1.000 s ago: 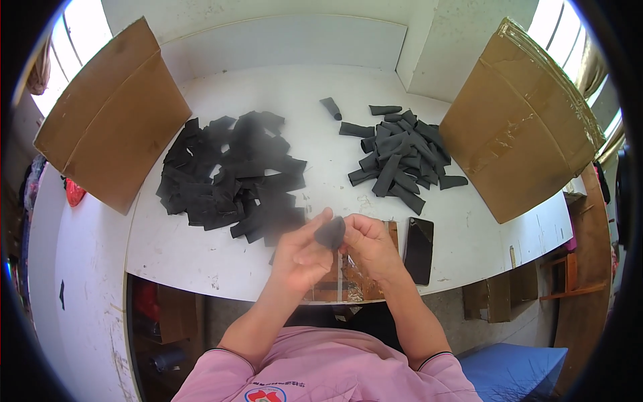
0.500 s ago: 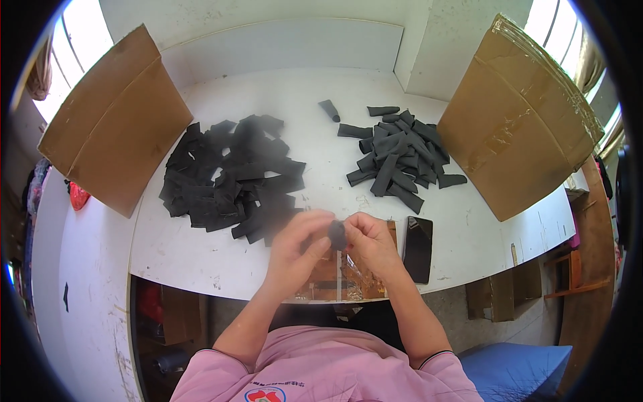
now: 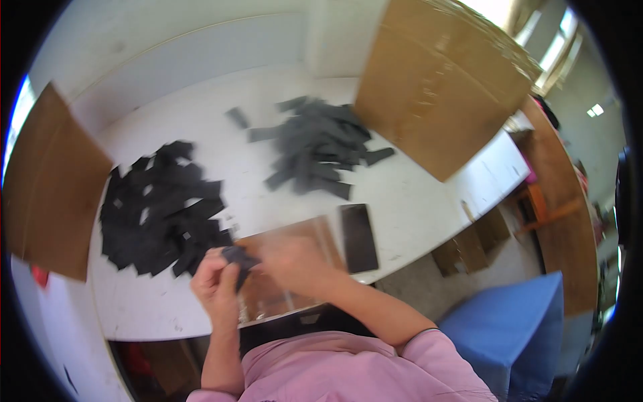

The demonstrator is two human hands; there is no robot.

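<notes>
A small piece of black cloth (image 3: 240, 257) is pinched between the thumb and fingers of my left hand (image 3: 218, 281), at the near edge of the table. Close against the cloth on its right is my right hand (image 3: 295, 265), whose fingers are smeared by motion, so their grip does not show. Beyond my left hand spreads a loose pile of flat black cloth pieces (image 3: 157, 214). Farther off to the right lies a second heap of narrow, tube-like black cloth pieces (image 3: 321, 144), with one separate piece (image 3: 237, 117) at its left.
Under my hands lies a brown, tape-covered board (image 3: 321, 234). A black phone (image 3: 358, 238) rests to its right. Cardboard panels stand at the left (image 3: 57, 187) and far right (image 3: 435, 87) of the white table (image 3: 144, 315). A blue bin-like object (image 3: 499, 325) is at the lower right.
The whole view has swung and tilted to the right. My left hand still has the black cloth; its end now points toward my right hand, which has become blurred with movement.
</notes>
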